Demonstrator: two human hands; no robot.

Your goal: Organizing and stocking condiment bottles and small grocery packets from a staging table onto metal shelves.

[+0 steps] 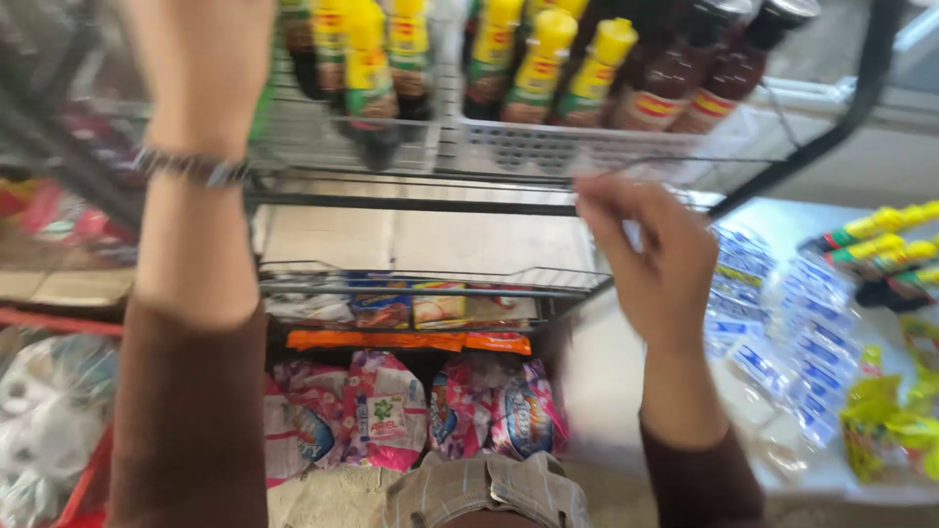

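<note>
Head view: left hand (201, 59) raised high against the wire shelf (421, 186) of yellow-capped sauce bottles (533, 68), its fingers out of frame, so grip cannot be told. Right hand (650, 254) reaching at the shelf's front edge, fingers loosely curled, holding nothing visible, though blurred. Better to steady the shelf before shifting any bottle, judging by the crowded row. Below, detergent packets (391, 416) on the lower level; to the right, blue sachets (782, 323) on the counter (606, 372).

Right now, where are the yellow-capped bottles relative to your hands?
In the head view, the yellow-capped bottles stand in the top wire basket, between the raised left hand and right hand.
</note>
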